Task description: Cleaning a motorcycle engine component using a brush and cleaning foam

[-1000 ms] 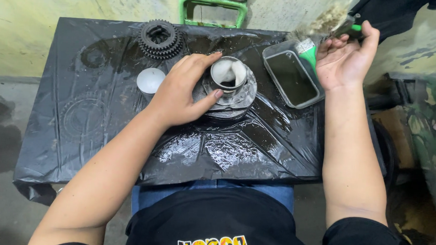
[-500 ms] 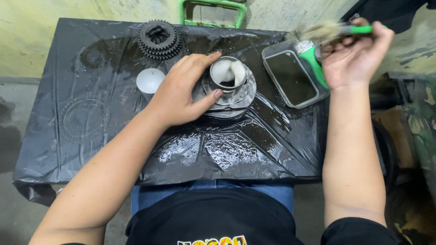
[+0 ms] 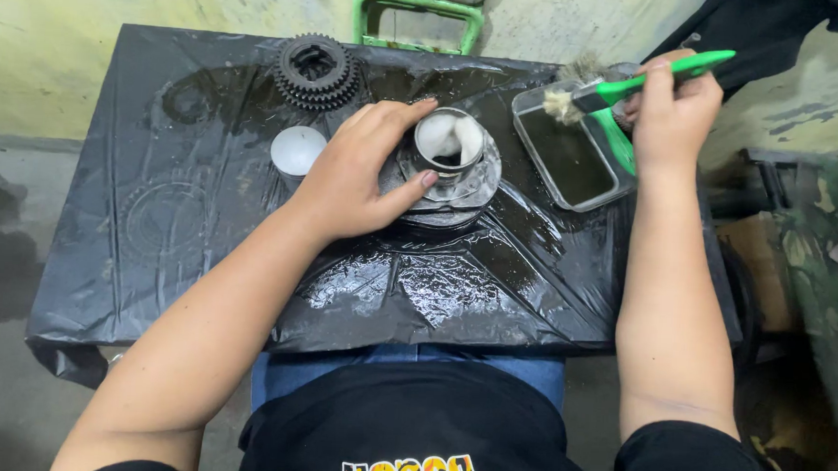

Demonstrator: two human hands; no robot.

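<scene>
Right, here is how we stand. Our left hand (image 3: 360, 175) is cupped over the near-left side of the metal part (image 3: 447, 165), a round piece with a shiny cup-like collar standing upright on a wider disc. Fingers are spread and curled loosely round the rim, thumb on the near edge; we're steadying it, not lifting it. Our right hand (image 3: 674, 110) is closed in a fist round the green-handled brush (image 3: 628, 84). The brush's long axis runs roughly level, handle out past the right of the fist, bristles pointing left toward the part. The bristle tip hangs over the far corner of the clear tray (image 3: 531, 112) of dark liquid, which sits just below and left of the right hand. We can't tell if the bristles touch the liquid or clear it.

So the part lies left of and nearer to us than the brush tip, with the tray between. The left hand is on it; the right is apart. Beyond the left hand sits a black gear stack (image 3: 318, 71); just left of it, a small white cap (image 3: 297, 150). Everything rests on wet black plastic sheeting (image 3: 151, 241).
</scene>
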